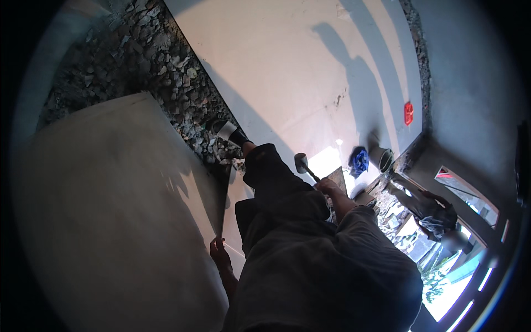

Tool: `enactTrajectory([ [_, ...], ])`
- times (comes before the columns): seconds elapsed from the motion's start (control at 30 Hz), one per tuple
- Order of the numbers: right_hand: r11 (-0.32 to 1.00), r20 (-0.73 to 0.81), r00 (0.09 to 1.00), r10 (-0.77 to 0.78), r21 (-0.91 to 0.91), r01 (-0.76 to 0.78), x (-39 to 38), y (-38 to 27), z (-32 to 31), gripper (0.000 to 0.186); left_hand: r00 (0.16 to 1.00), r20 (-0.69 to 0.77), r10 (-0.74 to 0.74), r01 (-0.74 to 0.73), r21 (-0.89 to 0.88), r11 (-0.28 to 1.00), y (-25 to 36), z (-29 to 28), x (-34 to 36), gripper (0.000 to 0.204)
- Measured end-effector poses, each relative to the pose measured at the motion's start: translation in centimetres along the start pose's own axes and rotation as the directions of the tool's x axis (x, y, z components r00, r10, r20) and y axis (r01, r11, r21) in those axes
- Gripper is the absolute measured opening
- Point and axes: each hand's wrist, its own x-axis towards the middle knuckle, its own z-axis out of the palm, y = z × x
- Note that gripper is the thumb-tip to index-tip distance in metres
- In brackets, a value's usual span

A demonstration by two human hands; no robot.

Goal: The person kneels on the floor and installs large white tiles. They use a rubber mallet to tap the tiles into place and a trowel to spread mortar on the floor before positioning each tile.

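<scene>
In my right hand (329, 189) is a mallet (300, 162), its handle gripped and its dark, rounded head pointing away from me above the floor. Low on the left, my left hand (220, 253) has its fingers at the edge of a large pale slab (110, 210), apparently curled round it. That slab fills much of the left side and looks tilted up, with shadows across its face. One of my feet (232, 133) is on grey rubble (160, 61), between the slab and a smooth pale floor slab (265, 61).
Ahead to the right are a bucket (381, 159), a crumpled blue bag or cloth (359, 160) and a red object (409, 113). Another person (428, 210) stands at the right, near window openings. A grey wall (470, 88) rises along the right side.
</scene>
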Motion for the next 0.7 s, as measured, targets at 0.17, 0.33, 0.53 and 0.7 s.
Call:
enactTrajectory([
  [0.17,0.999,-0.020,1.000,-0.006,0.054,0.007,-0.1,2.6,1.9,0.047,0.993,-0.035,0.115,-0.116,-0.014,0.993,-0.6,0.2,-2.6,0.041],
  [0.33,0.970,0.016,0.996,0.091,0.226,-0.092,0.1,6.9,5.4,0.041,0.941,-0.003,0.337,-0.336,0.062,0.940,-1.3,-0.3,-5.5,0.042],
  [0.53,0.987,-0.058,0.998,-0.020,0.155,0.029,2.5,11.8,9.8,0.044,0.884,-0.002,0.467,-0.461,0.156,0.874,-0.5,-0.7,-6.5,0.040],
  [0.7,0.989,-0.012,1.000,-0.007,0.144,0.008,2.9,13.3,10.7,0.042,0.900,-0.012,0.436,-0.425,0.196,0.884,-1.0,-1.0,-5.5,0.038],
])
